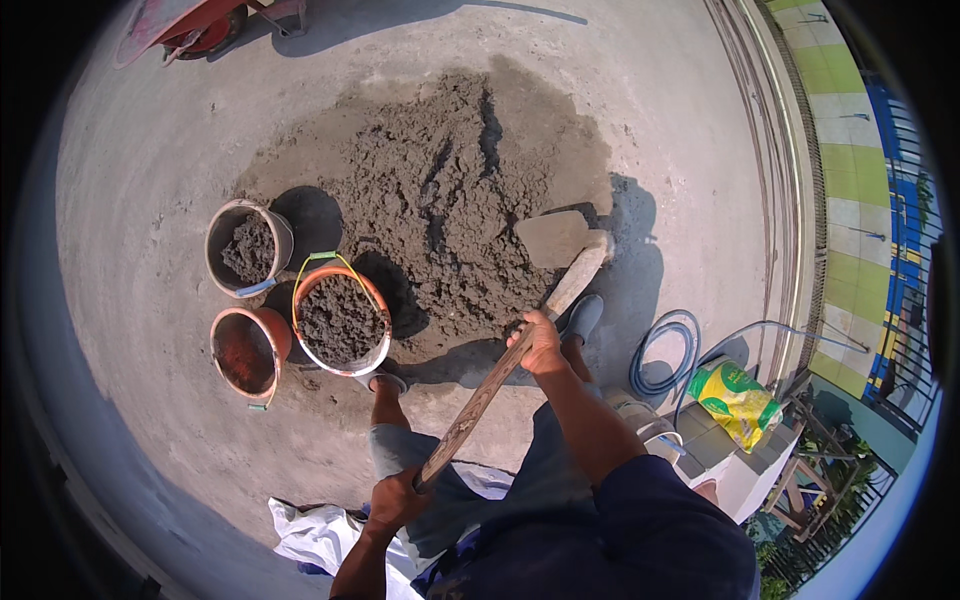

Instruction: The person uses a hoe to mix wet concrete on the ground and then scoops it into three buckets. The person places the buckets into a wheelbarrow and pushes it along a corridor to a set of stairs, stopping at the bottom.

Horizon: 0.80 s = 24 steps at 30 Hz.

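Both hands grip a wooden-handled shovel. The right hand has fingers wrapped tight mid-shaft; the left hand is clenched around the handle's end. The blade rests at the right edge of the wet mortar pile. Three buckets stand just left of the pile, two holding mortar.
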Available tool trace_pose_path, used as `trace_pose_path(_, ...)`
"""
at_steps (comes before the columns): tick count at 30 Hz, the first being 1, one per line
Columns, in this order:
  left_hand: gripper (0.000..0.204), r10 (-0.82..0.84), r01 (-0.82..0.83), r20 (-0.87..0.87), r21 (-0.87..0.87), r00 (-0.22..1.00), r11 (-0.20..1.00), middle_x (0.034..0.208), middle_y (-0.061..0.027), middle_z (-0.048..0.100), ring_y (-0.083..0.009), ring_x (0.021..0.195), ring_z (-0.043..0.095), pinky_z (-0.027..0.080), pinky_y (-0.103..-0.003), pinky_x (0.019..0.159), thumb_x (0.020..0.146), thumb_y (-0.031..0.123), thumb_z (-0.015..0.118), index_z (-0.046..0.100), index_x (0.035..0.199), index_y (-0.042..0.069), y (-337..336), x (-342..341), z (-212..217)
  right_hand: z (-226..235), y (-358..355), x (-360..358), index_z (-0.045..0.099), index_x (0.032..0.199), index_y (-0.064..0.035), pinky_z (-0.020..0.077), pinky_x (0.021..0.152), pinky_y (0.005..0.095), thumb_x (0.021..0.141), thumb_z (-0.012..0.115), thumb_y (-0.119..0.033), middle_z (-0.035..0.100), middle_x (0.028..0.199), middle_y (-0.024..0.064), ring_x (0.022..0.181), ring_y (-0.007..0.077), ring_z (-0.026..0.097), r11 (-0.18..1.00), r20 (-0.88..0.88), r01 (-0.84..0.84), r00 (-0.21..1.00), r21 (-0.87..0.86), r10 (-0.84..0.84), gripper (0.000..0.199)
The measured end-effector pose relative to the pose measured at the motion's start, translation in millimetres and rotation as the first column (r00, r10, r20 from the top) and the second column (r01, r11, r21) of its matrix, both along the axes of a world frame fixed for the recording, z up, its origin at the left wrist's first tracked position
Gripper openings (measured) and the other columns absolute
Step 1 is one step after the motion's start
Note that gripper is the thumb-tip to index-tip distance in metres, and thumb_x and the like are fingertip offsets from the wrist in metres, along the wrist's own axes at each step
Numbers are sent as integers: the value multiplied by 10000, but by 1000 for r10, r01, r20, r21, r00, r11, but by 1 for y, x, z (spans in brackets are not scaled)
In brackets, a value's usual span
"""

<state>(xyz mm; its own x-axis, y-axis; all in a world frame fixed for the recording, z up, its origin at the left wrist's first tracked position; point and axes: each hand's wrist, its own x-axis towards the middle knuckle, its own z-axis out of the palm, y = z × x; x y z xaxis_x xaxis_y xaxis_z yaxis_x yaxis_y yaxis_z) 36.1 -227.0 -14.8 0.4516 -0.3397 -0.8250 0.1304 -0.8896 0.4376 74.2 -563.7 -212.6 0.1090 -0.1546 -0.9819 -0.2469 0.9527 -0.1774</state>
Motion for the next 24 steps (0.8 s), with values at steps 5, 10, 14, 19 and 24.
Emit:
trace_pose_path(5, 432, -115, 104, -212, -62, 970, 993, 864, -170, 663, -342, 841, 649, 496, -428, 739, 729, 330, 718, 599, 1044, 58, -154, -22, -85, -65, -162, -55, 520, 921, -92, 468, 530, 417, 733, 690, -207, 503, 734, 51, 577, 220, 525, 966, -48, -12, 999, -258, 0, 278)
trace_pose_path(10, 479, -51, 10, -268, -153, 962, 988, 847, -190, 645, -316, 782, 645, 494, -390, 704, 737, 301, 739, 573, 1072, 2, -285, -35, -148, -92, -288, -31, 499, 955, -71, 483, 492, 387, 739, 695, -134, 525, 746, 66, 595, 218, 558, 897, -39, -107, 994, -429, 99, 298)
trace_pose_path(14, 480, 28, -70, -183, -227, 983, 971, 830, -188, 638, -289, 754, 639, 493, -374, 694, 742, 284, 739, 568, 1082, -8, -356, -23, -181, -87, -344, 26, 425, 1001, -94, 474, 440, 337, 754, 648, -69, 518, 739, 73, 547, 193, 547, 832, -71, -210, 977, -513, 203, 334)
trace_pose_path(19, 476, 120, -160, -160, -267, 980, 950, 777, -148, 626, -218, 702, 620, 491, -348, 649, 750, 276, 728, 562, 1086, -17, -408, 10, -208, -76, -368, 97, 349, 1309, -95, 519, 515, 360, 779, 636, -79, 544, 902, 114, 645, 232, 579, 744, -72, -310, 940, -592, 335, 603)
trace_pose_path(24, 346, 359, -475, -356, -327, 863, 817, 680, -49, 580, -95, 523, 533, 430, -258, 457, 759, 184, 726, 560, 1000, -1, -457, 95, -220, -70, -348, 170, 121, 1481, -142, 531, 544, 354, 810, 584, -67, 565, 1051, 172, 686, 257, 612, 550, -134, -508, 803, -663, 580, 820)
